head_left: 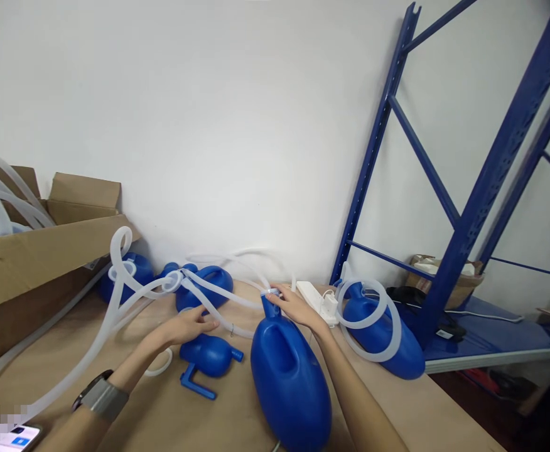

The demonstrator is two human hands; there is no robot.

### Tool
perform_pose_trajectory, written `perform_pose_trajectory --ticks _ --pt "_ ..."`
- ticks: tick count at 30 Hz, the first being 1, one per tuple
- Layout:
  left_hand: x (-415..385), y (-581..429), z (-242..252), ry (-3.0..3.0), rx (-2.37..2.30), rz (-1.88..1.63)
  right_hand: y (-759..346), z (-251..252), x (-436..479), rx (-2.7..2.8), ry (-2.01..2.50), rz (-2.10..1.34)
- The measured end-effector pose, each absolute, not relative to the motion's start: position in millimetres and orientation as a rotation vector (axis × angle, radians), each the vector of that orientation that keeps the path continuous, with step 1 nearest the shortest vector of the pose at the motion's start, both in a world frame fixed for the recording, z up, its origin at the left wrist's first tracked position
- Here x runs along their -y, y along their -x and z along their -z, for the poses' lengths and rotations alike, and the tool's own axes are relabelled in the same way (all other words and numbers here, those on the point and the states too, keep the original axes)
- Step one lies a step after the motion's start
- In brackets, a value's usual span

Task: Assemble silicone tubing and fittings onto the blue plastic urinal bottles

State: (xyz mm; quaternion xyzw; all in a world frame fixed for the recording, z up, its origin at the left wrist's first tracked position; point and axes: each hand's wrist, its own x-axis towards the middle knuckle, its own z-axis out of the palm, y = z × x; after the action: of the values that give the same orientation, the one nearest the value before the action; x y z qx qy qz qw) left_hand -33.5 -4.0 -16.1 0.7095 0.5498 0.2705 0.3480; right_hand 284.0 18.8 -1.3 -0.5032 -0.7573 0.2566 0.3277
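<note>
A large blue plastic jug (pixel 294 383) with a moulded handle lies in front of me, its neck pointing to the wall. My right hand (pixel 296 306) has its fingers round the top of that neck, where a clear tube end shows. Left of the jug lies a small blue bottle-shaped piece (pixel 211 356) with a spout and an angled handle. My left hand (pixel 188 326) is just over its back end, thumb and fingers apart; I cannot tell whether it touches the piece. Clear flexible tubing (pixel 218 290) runs behind both hands.
An open cardboard box (pixel 44 257) with tubing stands left. More blue jugs (pixel 206 285) lie at the back, and another blue jug (pixel 383 333) with coiled tubing lies right. A white power strip (pixel 313 298) is by the wall. Blue shelving (pixel 430 301) rises right; a phone (pixel 21 439) lies front left.
</note>
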Motion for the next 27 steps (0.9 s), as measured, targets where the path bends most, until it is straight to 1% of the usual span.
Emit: perform_pose_trajectory --ticks 3,8,11,16,21,24,27 --pt "1.8 36.9 8.9 -1.801 -1.404 -0.703 -288.7 3.0 -22.5 1.962 1.303 -0.778" --pt "-0.8 49.6 -11.0 -1.438 -1.465 -0.924 -295.7 -5.5 -18.0 1.948 1.299 -0.927" --pt "-0.4 59.1 -21.6 -1.473 -1.512 -0.955 -294.7 -10.5 -12.4 2.014 1.281 -0.994" --pt "8.0 54.8 -29.9 -1.79 -1.434 -0.988 -284.1 -12.7 -6.1 2.112 1.395 -0.919" --pt "19.9 -3.9 -26.5 -2.297 -1.419 -1.06 -271.2 -2.2 -3.6 2.091 1.396 -0.893" --pt "14.5 -51.8 -17.4 -2.739 -1.163 -1.054 -268.9 10.7 -4.3 2.018 1.28 -1.004" --pt "-1.8 -84.7 -8.5 -3.019 -0.865 -0.898 -271.1 17.5 -5.4 1.929 1.241 -1.034"
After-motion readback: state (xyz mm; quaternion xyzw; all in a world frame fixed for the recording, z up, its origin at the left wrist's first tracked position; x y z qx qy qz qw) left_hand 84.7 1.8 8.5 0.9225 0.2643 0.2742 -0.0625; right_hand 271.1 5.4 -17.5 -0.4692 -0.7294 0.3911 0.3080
